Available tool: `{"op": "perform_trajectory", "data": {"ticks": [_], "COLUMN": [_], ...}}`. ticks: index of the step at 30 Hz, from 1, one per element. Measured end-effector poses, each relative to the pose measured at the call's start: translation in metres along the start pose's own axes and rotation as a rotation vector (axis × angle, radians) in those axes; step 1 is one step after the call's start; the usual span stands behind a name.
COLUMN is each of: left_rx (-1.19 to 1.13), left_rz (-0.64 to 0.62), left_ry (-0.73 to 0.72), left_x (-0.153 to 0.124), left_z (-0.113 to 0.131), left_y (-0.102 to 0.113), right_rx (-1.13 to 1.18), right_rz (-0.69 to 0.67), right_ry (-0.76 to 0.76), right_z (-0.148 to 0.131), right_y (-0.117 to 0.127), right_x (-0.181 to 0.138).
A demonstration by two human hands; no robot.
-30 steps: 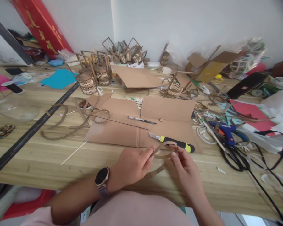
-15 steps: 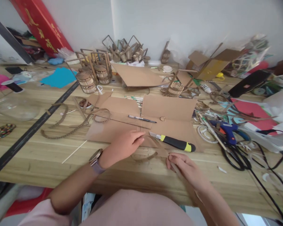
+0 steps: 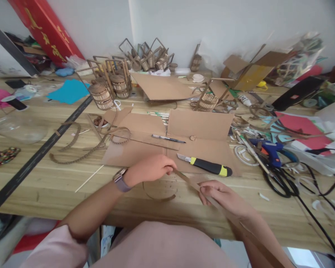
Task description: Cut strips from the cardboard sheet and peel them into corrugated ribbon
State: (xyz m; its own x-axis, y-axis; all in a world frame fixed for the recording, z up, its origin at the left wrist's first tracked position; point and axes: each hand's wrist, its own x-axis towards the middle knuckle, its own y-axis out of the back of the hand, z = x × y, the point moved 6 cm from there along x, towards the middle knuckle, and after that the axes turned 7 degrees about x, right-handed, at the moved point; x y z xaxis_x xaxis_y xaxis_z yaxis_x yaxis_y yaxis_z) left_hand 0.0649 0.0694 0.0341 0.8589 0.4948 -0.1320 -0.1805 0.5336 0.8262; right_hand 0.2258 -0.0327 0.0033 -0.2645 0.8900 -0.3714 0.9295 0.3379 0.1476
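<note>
A long narrow cardboard strip [image 3: 188, 179] runs taut between my two hands over the wooden table's front edge. My left hand [image 3: 150, 168], with a watch on its wrist, pinches the strip's upper end near the flattened cardboard sheet [image 3: 203, 128]. My right hand [image 3: 222, 197] is closed around the strip lower down, and the strip trails past my forearm toward the bottom right. A curved length of the strip [image 3: 159, 196] lies on the table below my left hand. A yellow and black utility knife [image 3: 208, 166] rests just beyond both hands.
A pen [image 3: 167, 139] lies on the cardboard sheet. A blue glue gun [image 3: 268, 150], black scissors and cables crowd the right side. Small cardboard lanterns [image 3: 104, 93] stand at the back. A black ruler [image 3: 41, 152] crosses the left, beside corrugated strips [image 3: 80, 154].
The strip, looped between my hands a second ago, is now pulled out straight. My left hand moved up and left toward the cardboard; my right hand slid down along the strip.
</note>
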Motion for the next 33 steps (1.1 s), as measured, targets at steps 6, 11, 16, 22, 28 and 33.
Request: {"op": "perform_trajectory", "data": {"ticks": [6, 11, 16, 22, 28, 33], "left_rx": [-0.114, -0.314, -0.488, -0.338, -0.283, -0.308], "left_rz": [-0.114, -0.267, -0.296, -0.195, -0.163, -0.167], "left_ry": [0.063, 0.125, 0.176, 0.202, 0.146, 0.126], "left_x": [-0.001, -0.005, -0.006, -0.006, -0.005, -0.004], "left_z": [-0.017, -0.027, -0.030, -0.017, -0.006, -0.005], "left_y": [0.003, -0.007, -0.016, -0.020, -0.029, -0.036], "right_rx": [0.010, 0.008, -0.041, -0.387, -0.553, -0.546], "right_rz": [-0.040, -0.045, -0.043, 0.034, 0.197, 0.225], "right_ry": [-0.002, 0.005, -0.008, 0.059, 0.237, 0.282], "right_z": [0.006, 0.011, 0.014, -0.003, -0.034, -0.034], "right_y": [0.008, 0.012, 0.018, 0.019, -0.005, -0.026], "right_x": [-0.003, -0.004, -0.002, 0.003, 0.018, 0.033]}}
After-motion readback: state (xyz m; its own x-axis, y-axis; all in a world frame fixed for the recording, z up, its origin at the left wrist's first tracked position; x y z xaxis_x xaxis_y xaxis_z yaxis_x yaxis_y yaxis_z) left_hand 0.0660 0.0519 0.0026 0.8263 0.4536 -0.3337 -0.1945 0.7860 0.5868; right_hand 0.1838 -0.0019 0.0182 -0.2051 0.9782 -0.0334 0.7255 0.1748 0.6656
